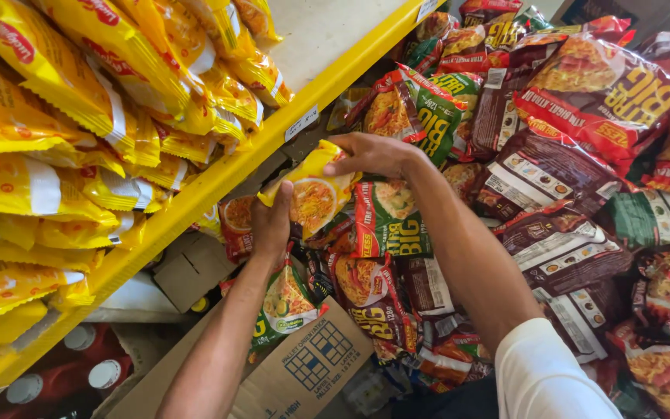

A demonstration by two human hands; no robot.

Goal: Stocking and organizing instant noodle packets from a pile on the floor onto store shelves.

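1 yellow noodle packet (pixel 312 192) held by both hands, in air just below yellow shelf edge (pixel 219 174). Left hand (pixel 271 225) clasps packet's lower-left side; right hand (pixel 370 153) pinches its top corner. Yellow packets (pixel 63 116) on shelf above, stacked in overlapping rows, too many to count. Heap of dark red and green noodle packets (pixel 552 194) spreads right, filling area below hands. 1 cardboard box (pixel 296 372) lies below, flap open, 1 green packet (pixel 284 306) resting against it. 3 red bottle caps (pixel 79 361) show at bottom left.
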